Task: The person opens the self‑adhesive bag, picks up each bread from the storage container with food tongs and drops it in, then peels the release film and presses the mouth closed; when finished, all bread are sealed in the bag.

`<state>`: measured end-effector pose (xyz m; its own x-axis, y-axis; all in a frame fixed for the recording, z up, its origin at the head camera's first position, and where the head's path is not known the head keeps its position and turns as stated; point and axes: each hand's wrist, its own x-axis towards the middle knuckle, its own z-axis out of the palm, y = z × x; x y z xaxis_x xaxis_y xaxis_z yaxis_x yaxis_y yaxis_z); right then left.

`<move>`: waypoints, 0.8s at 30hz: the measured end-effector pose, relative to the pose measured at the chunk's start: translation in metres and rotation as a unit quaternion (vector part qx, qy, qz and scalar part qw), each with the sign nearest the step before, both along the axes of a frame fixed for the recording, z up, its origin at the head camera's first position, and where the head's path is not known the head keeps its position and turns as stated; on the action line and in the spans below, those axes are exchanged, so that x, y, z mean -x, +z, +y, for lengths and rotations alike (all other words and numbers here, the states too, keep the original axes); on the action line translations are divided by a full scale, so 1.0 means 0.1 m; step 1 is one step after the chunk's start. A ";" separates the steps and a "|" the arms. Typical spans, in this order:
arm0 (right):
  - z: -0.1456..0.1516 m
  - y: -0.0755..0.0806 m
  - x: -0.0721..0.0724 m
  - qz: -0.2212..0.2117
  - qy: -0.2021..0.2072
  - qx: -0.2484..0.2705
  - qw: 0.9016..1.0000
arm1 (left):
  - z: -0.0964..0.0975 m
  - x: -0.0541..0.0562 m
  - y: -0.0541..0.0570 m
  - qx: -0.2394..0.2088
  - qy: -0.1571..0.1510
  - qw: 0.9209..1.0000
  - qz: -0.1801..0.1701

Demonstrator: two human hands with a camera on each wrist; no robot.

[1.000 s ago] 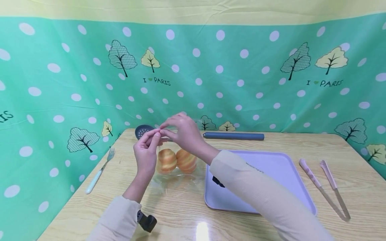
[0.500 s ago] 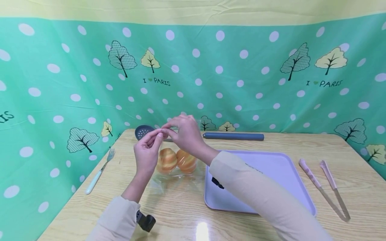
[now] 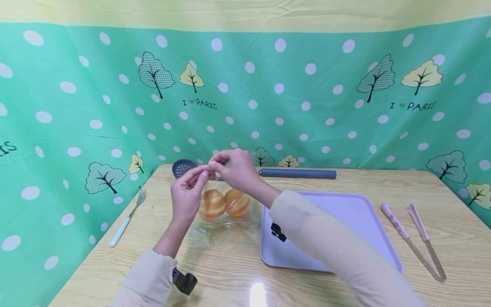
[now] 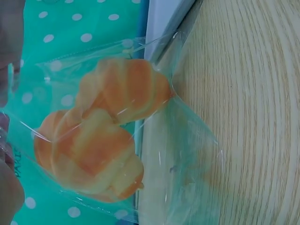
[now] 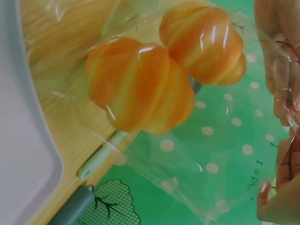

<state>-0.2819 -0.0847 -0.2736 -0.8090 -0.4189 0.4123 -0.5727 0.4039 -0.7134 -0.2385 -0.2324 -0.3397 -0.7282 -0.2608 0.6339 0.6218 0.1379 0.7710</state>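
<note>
Two croissant-shaped bread rolls, a left one (image 3: 212,205) and a right one (image 3: 237,204), sit side by side inside a clear plastic bag (image 4: 197,159). Both hands are at the bag's upper edge, fingertips close together. The left hand (image 3: 185,196) pinches the edge between thumb and fingers. Beside it, the right hand (image 3: 239,171) pinches the same edge from the right. In the left wrist view, the bag hangs tilted with the rolls showing through it. Parts of both hands line the right side of the right wrist view, where the film gathers between the fingers.
A lilac tray (image 3: 360,238) lies right of the bag, under the right forearm. Tongs with pink handles (image 3: 416,238) rest farther right. At the back are a dark slotted spoon (image 3: 184,167) and a dark blue rod (image 3: 297,173). A fork (image 3: 128,218) lies at the left.
Both sets of fingertips have shifted slightly right along the bag's edge, the right hand a little more. The rolls stay nearly in place.
</note>
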 end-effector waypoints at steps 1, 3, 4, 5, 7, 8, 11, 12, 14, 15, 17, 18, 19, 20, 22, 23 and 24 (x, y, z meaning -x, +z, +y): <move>0.00 0.00 0.00 -0.020 0.004 0.006 1.000 | -0.01 0.00 0.00 -0.003 -0.008 1.000 0.000; 0.00 0.00 0.00 -0.061 0.013 0.024 0.998 | -0.01 0.00 0.00 -0.013 -0.024 1.000 -0.001; 0.00 -0.01 0.01 -0.078 0.016 0.033 0.996 | -0.01 0.00 0.00 -0.018 -0.030 0.999 -0.001; 0.00 -0.01 0.01 -0.093 0.021 0.043 0.995 | -0.01 0.00 0.00 -0.022 -0.035 0.999 -0.002; 0.01 -0.02 0.02 -0.125 0.027 0.064 0.990 | -0.01 0.00 -0.01 -0.030 -0.044 0.999 0.000; 0.01 -0.02 0.02 -0.139 0.030 0.075 0.987 | -0.01 0.00 -0.01 -0.033 -0.048 0.998 0.002; 0.01 -0.03 0.02 -0.173 0.034 0.104 0.979 | 0.01 0.01 -0.01 -0.043 -0.057 0.997 0.007; 0.01 -0.03 0.02 -0.183 0.035 0.113 0.976 | 0.01 0.01 0.00 -0.045 -0.059 0.997 0.009; 0.01 -0.03 0.02 -0.198 0.035 0.129 0.971 | 0.02 0.02 -0.01 -0.048 -0.061 0.997 0.013; 0.01 -0.03 0.03 -0.205 0.034 0.136 0.969 | 0.02 0.03 -0.01 -0.049 -0.062 0.997 0.014; 0.01 -0.03 0.02 -0.219 0.030 0.149 0.964 | 0.03 0.03 -0.01 -0.052 -0.064 0.996 0.016; 0.01 -0.03 0.02 -0.225 0.028 0.155 0.962 | 0.03 0.04 -0.01 -0.053 -0.065 0.996 0.017; 0.01 -0.04 0.01 -0.232 0.025 0.161 0.959 | 0.03 0.04 -0.02 -0.055 -0.066 0.996 0.019; 0.01 -0.04 0.00 -0.237 0.022 0.166 0.957 | 0.03 0.04 -0.02 -0.056 -0.067 0.996 0.021; 0.01 -0.05 -0.01 -0.246 0.016 0.174 0.953 | 0.03 0.05 -0.03 -0.058 -0.069 0.996 0.025; 0.00 -0.05 -0.01 -0.249 0.014 0.176 0.952 | 0.03 0.05 -0.03 -0.060 -0.071 0.995 0.027; 0.00 -0.05 -0.01 -0.251 0.013 0.180 0.951 | 0.04 0.05 -0.03 -0.059 -0.071 0.995 0.030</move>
